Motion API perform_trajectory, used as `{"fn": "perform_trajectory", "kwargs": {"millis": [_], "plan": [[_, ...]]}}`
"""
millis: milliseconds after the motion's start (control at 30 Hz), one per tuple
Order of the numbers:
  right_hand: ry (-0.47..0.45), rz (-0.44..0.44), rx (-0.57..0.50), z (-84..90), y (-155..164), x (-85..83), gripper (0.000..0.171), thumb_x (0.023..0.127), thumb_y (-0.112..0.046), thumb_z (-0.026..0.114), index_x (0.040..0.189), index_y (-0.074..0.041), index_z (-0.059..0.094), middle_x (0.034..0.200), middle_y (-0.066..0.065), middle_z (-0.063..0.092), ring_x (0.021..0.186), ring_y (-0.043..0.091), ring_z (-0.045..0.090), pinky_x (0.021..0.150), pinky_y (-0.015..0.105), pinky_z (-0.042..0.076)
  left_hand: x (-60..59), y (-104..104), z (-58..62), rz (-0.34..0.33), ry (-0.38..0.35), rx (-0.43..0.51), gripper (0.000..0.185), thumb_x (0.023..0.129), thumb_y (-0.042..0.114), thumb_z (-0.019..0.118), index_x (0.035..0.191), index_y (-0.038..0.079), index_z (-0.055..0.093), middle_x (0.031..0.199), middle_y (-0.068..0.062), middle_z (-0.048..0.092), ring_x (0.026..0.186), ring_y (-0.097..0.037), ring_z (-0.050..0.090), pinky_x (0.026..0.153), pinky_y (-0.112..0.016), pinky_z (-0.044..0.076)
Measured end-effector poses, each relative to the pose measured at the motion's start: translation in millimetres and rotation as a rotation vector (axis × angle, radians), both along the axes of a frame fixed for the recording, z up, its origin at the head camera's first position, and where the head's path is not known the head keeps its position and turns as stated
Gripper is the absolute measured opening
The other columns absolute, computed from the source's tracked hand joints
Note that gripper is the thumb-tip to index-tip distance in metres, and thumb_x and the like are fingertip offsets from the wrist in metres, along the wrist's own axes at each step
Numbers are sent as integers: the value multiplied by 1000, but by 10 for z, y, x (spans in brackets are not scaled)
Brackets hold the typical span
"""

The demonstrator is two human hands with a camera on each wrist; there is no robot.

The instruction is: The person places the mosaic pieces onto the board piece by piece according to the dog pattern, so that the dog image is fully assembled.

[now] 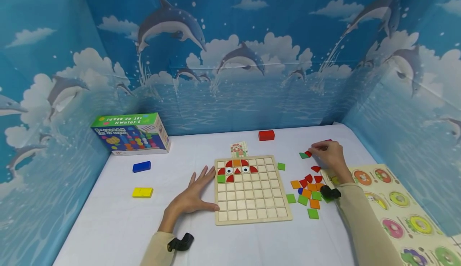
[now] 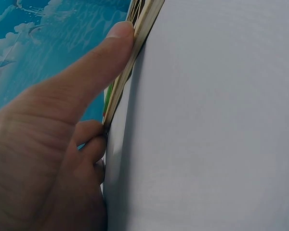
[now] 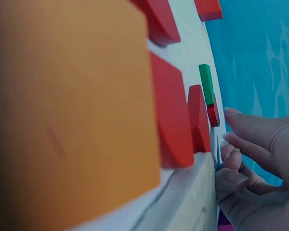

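On grid board (image 1: 252, 202), few coloured tiles (image 1: 237, 168)

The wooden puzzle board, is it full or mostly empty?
Mostly empty. The wooden board has coloured pieces only in its top rows; the other squares are bare.

boards: 1 wooden grid board (image 1: 252, 202) | rectangular blocks: 3 – red (image 1: 266, 135), blue (image 1: 141, 166), yellow (image 1: 142, 192) | boxes: 1 (image 1: 131, 134) | hands: 2 – left (image 1: 192, 196), right (image 1: 327, 154)
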State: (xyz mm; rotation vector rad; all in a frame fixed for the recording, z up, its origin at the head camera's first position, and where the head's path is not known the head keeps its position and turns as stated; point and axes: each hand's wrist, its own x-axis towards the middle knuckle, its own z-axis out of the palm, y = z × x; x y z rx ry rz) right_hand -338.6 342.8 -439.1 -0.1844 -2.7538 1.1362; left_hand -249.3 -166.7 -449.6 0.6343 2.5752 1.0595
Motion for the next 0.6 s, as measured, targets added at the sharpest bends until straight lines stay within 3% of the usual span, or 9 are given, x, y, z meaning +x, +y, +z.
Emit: {"fn": "perform_trajectory", "kwargs": {"millis": [200, 600], "plan": [[-39, -4, -26, 28, -14, -10, 29, 101, -9, 77, 122, 10, 75, 119, 31, 72, 104, 39, 62, 70, 10, 45, -4, 10, 0, 8, -4, -6, 127, 75, 39, 100, 173, 16, 24, 181, -2, 13, 168, -24, -2, 135, -54, -10], [-136, 67, -2, 64, 16, -14, 30, 96, -15, 83, 115, 8, 78, 106, 21, 68, 95, 33, 55, 68, 21, 49, 7, 26, 15, 19, -16, 3, 125, 75, 38, 100, 173, 16, 25, 181, -4, 14, 168, -26, -2, 134, -55, -11]]}}
